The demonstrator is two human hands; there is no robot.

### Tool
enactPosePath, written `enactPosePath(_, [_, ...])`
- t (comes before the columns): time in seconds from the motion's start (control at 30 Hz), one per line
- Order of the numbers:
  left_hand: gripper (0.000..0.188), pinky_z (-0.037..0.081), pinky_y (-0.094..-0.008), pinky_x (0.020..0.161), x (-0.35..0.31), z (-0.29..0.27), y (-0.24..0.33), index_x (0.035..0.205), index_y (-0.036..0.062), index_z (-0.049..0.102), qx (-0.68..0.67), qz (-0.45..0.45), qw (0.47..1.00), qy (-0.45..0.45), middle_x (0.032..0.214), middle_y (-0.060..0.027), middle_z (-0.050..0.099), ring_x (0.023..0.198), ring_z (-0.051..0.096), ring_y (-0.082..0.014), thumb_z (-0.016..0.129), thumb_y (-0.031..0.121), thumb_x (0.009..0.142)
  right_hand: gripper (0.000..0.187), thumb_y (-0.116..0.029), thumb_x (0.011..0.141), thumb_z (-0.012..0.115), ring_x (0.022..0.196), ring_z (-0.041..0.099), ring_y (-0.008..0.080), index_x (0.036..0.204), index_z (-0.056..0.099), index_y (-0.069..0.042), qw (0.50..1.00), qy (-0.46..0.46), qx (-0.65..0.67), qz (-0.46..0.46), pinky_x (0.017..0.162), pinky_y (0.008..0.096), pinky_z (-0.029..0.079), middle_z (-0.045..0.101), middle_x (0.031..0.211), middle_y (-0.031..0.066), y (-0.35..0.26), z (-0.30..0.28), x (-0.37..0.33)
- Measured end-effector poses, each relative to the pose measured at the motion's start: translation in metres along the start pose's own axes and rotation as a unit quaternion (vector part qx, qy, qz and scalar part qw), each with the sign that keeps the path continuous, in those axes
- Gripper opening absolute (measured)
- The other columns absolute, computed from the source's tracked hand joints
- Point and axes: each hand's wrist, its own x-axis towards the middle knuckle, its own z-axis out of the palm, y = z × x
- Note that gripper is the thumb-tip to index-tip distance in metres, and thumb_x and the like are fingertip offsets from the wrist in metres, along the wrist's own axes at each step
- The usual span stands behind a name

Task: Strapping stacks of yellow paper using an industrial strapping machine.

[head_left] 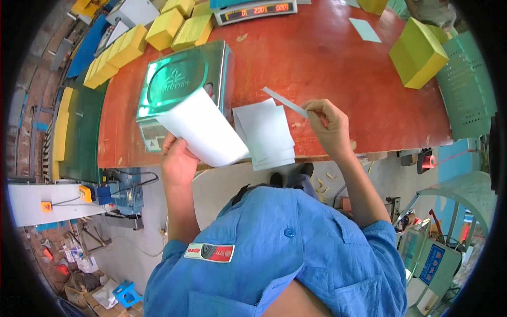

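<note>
Item, work in hand: your left hand [178, 158] grips one curled white paper sheet [203, 128] from below, fingers wrapped on its lower edge, the sheet rising up and away from the hand over the green metallic rectangular tin [182, 79]. Your right hand [330, 127] pinches one narrow white paper strip [285, 102] between thumb and fingertips, the strip running out to the left of that hand. Between the two hands lies a small loose stack of flat white paper sheets [266, 134] at the edge of the red-brown wooden table [327, 58] (at least three, exact number unclear). Judged progress: early to middling, since one sheet is lifted and the stack waits. Beyond your hands: yellow cardboard boxes [417, 53], roughly eight in view, one digital weighing scale with red digits [256, 10], one pale blue card [365, 29].
</note>
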Motion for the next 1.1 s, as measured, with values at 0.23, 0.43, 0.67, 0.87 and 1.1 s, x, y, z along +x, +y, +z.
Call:
enactPosePath(0.23, [0.039,0.022,-0.0469,0.116,0.054,0.077,-0.051,0.123,0.0077,0.064,0.218,0.012,0.941,-0.261,0.153,-0.0159,0.038,0.145,0.029,-0.0271,0.063,0.003,0.084,0.009,0.005,0.089,0.05,0.086,0.059,0.0076,0.094,0.058,0.003,0.972,-0.073,0.207,0.088,0.072,0.026,0.051,0.066,0.092,0.0062,-0.04,-0.061,0.001])
enactPosePath(0.43, [0.026,0.04,-0.0318,0.103,0.076,0.118,-0.124,0.116,0.0013,0.064,0.175,-0.189,0.911,-0.323,0.119,-0.0057,0.065,0.114,0.057,-0.0145,0.059,0.003,0.09,0.012,-0.003,0.093,0.052,0.084,0.059,0.0092,0.102,0.059,0.001,0.962,-0.006,0.232,0.142,0.075,0.0255,0.049,0.064,0.093,0.0031,-0.011,-0.106,-0.007])
enactPosePath(0.67, [0.02,0.046,-0.0268,0.089,0.098,0.225,-0.2,0.111,0.0015,0.065,0.103,-0.224,0.929,-0.275,0.105,-0.0036,0.067,0.098,0.059,-0.0093,0.057,0.001,0.093,0.023,-0.01,0.094,0.057,0.099,0.06,0.0122,0.115,0.062,0.001,0.863,0.174,0.424,0.213,0.088,0.0303,0.049,0.065,0.104,0.0041,0.046,-0.152,-0.038])
enactPosePath(0.87, [0.026,0.046,-0.0271,0.091,0.163,0.332,-0.233,0.117,0.0016,0.064,0.15,-0.192,0.913,-0.327,0.108,-0.0029,0.067,0.098,0.059,-0.0097,0.057,0.001,0.092,0.015,-0.005,0.092,0.056,0.073,0.054,0.006,0.103,0.065,-0.003,0.839,0.342,0.369,0.206,0.064,0.0223,0.042,0.064,0.085,-0.0018,0.108,-0.257,-0.014])
enactPosePath(1.1, [0.028,0.05,-0.0329,0.091,0.296,0.5,-0.262,0.119,-0.0042,0.056,-0.032,-0.16,0.937,-0.308,0.112,-0.0099,0.065,0.099,0.063,-0.0177,0.058,0.004,0.092,0.023,0.0,0.09,0.048,0.077,0.05,0.0064,0.107,0.064,0.0,0.836,0.495,0.032,0.232,0.068,0.0234,0.042,0.058,0.086,-0.0008,0.223,-0.359,-0.015])
